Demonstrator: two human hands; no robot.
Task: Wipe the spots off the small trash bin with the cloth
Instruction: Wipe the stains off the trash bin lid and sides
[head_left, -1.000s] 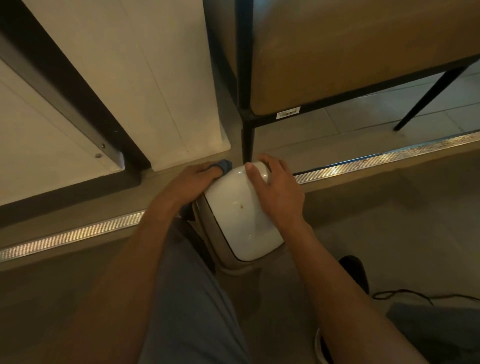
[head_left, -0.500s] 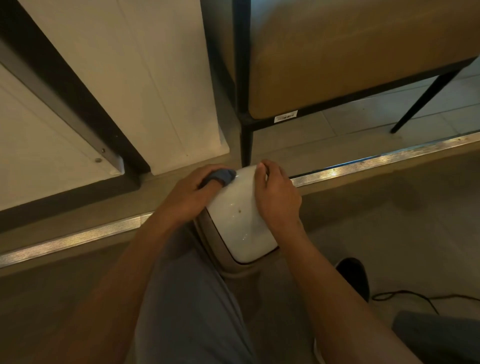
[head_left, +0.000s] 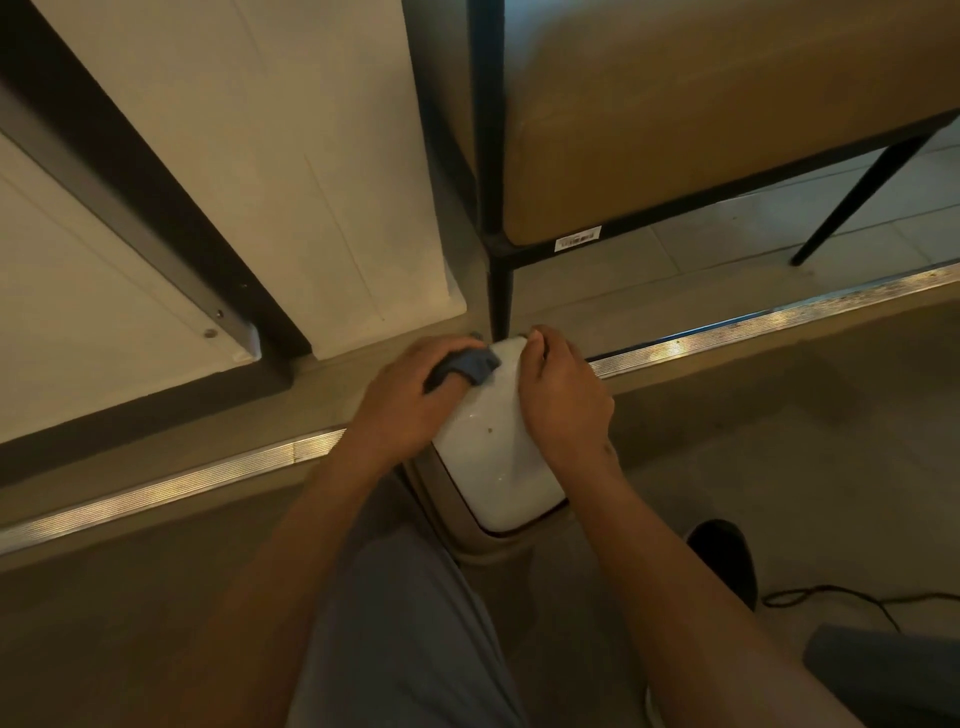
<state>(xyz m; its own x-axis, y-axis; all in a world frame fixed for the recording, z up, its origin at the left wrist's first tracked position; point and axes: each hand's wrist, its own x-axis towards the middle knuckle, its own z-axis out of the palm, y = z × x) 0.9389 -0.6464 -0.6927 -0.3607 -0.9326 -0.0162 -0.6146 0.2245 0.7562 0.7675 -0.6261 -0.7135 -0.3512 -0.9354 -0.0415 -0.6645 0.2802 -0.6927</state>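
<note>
Beige floor (head_left: 727, 467) runs under me, crossed by a ribbed metal strip (head_left: 171, 486), with a white panel at far left and a black-legged upholstered seat (head_left: 701, 130) at far right. Between my knees, on the floor just near of the strip, stands the small trash bin (head_left: 496, 452), its glossy white lid facing up over a beige body.

With my left hand (head_left: 410, 400) I grip the bunched blue cloth (head_left: 467, 366) and press it on the far left corner of the lid. My right hand (head_left: 563, 400) has its fingers curled round the lid's far right edge, steadying it.

One dark spot (head_left: 491, 430) shows near the middle of the lid, just near of the cloth and not yet reached; I judge the wiping is underway but unfinished.

I expect the bin to be light, hollow plastic that could slide or tip under a firm rub, and the lid looks slick and may hinge, so bracing at the rim as I do seems the right hold. Being soft, the cloth conforms well when wadded under my fingertips.
</note>
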